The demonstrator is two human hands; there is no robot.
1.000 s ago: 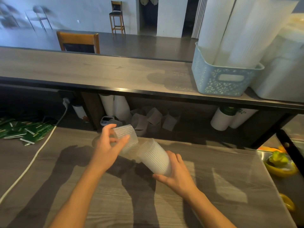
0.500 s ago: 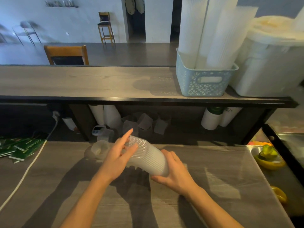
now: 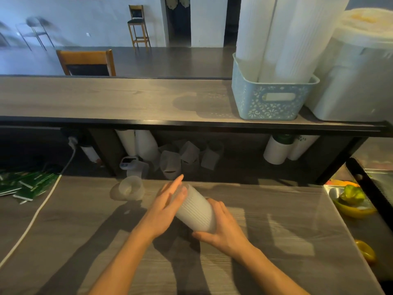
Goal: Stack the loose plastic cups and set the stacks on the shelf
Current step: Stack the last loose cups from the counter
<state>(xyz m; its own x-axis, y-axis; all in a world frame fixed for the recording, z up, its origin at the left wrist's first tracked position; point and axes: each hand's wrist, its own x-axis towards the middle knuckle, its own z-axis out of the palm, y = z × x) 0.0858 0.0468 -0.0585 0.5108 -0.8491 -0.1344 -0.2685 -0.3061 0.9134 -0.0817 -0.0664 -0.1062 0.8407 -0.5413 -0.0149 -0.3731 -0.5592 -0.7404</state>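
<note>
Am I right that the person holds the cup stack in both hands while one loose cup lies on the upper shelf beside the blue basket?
Not quite. In the head view the loose cup lies on the lower counter, left of the hands, not on the upper shelf beside the blue basket. The rest holds: the right hand grips the cup stack and the left hand presses its far end.

Café or drinks bar, behind the counter. Raised shelf (image 3: 127, 101) carries basket (image 3: 270, 101) of tall cup stacks; beyond the shelf, bar stool (image 3: 138, 24), wooden chair (image 3: 85, 62).
</note>
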